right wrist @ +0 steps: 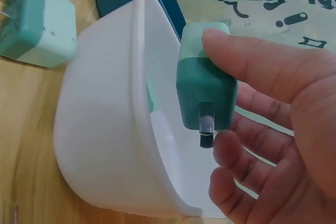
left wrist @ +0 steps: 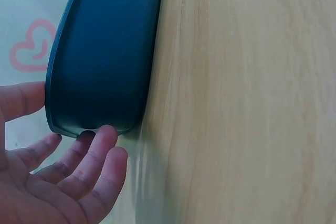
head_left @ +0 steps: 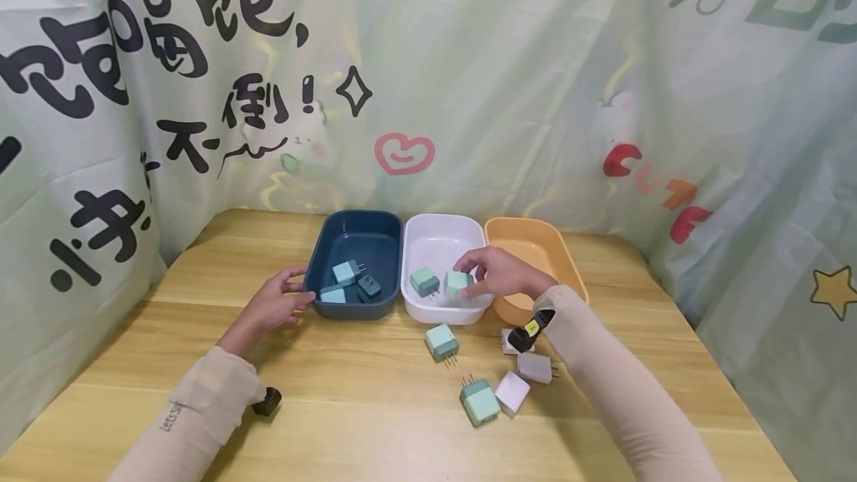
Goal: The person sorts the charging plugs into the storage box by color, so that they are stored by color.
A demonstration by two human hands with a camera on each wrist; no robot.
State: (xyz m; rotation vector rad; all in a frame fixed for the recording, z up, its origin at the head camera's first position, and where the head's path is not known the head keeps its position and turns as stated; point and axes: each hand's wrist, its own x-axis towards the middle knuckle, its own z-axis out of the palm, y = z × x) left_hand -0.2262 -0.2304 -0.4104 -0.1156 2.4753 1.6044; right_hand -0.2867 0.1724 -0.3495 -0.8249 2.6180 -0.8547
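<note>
My right hand [head_left: 505, 274] pinches a two-tone green charger plug [right wrist: 207, 85] between thumb and fingers, over the white bin [head_left: 447, 315]. In the right wrist view its metal prong points toward the camera. Another green plug [head_left: 424, 281] lies inside the white bin. At the near left corner of the dark blue bin [head_left: 355, 311], my left hand [head_left: 277, 300] touches the rim with loosely spread fingers. That bin holds two light blue plugs [head_left: 346, 272] and a dark blue plug [head_left: 369, 288].
An orange bin [head_left: 535, 236] stands right of the white one, partly behind my right arm. On the wooden table [head_left: 361, 400], in front of the bins, lie two green plugs [head_left: 480, 401] and several white plugs [head_left: 512, 393]. A printed curtain [head_left: 502, 95] hangs behind.
</note>
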